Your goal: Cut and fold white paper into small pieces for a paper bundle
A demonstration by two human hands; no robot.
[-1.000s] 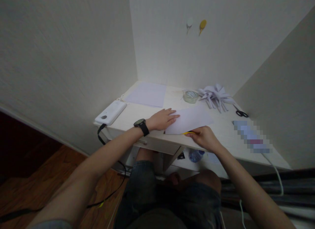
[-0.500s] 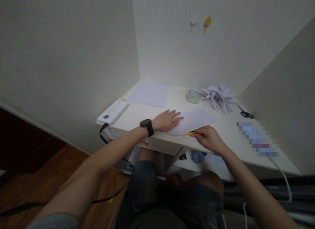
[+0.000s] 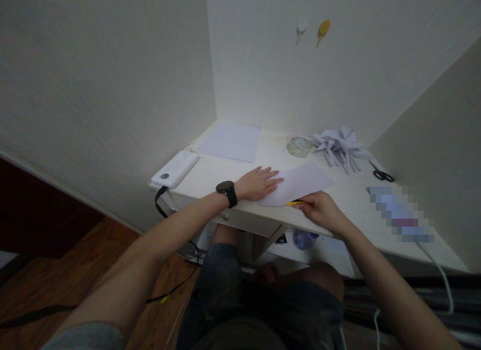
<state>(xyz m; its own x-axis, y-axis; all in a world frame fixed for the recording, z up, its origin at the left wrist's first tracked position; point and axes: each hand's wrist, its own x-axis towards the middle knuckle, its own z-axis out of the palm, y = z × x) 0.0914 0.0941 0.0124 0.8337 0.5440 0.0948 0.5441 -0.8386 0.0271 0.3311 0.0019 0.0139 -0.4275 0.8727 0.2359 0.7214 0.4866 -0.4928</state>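
Note:
A white sheet of paper [image 3: 300, 182] lies near the front edge of the pale desk [image 3: 345, 199]. My left hand [image 3: 259, 183], with a black watch on its wrist, lies flat on the sheet's left end, fingers spread. My right hand [image 3: 319, 208] rests at the sheet's near edge and grips a yellow pencil [image 3: 293, 203] whose tip points left along that edge.
A second white sheet [image 3: 230, 141] lies at the back left. A white power bank [image 3: 175, 169] sits at the left edge. A tape roll [image 3: 299, 146], a pile of folded paper pieces [image 3: 340, 144] and black scissors [image 3: 383, 175] lie at the back right. Walls enclose the desk.
Only the camera has shifted slightly; both hands stay on the sheet in the same pose.

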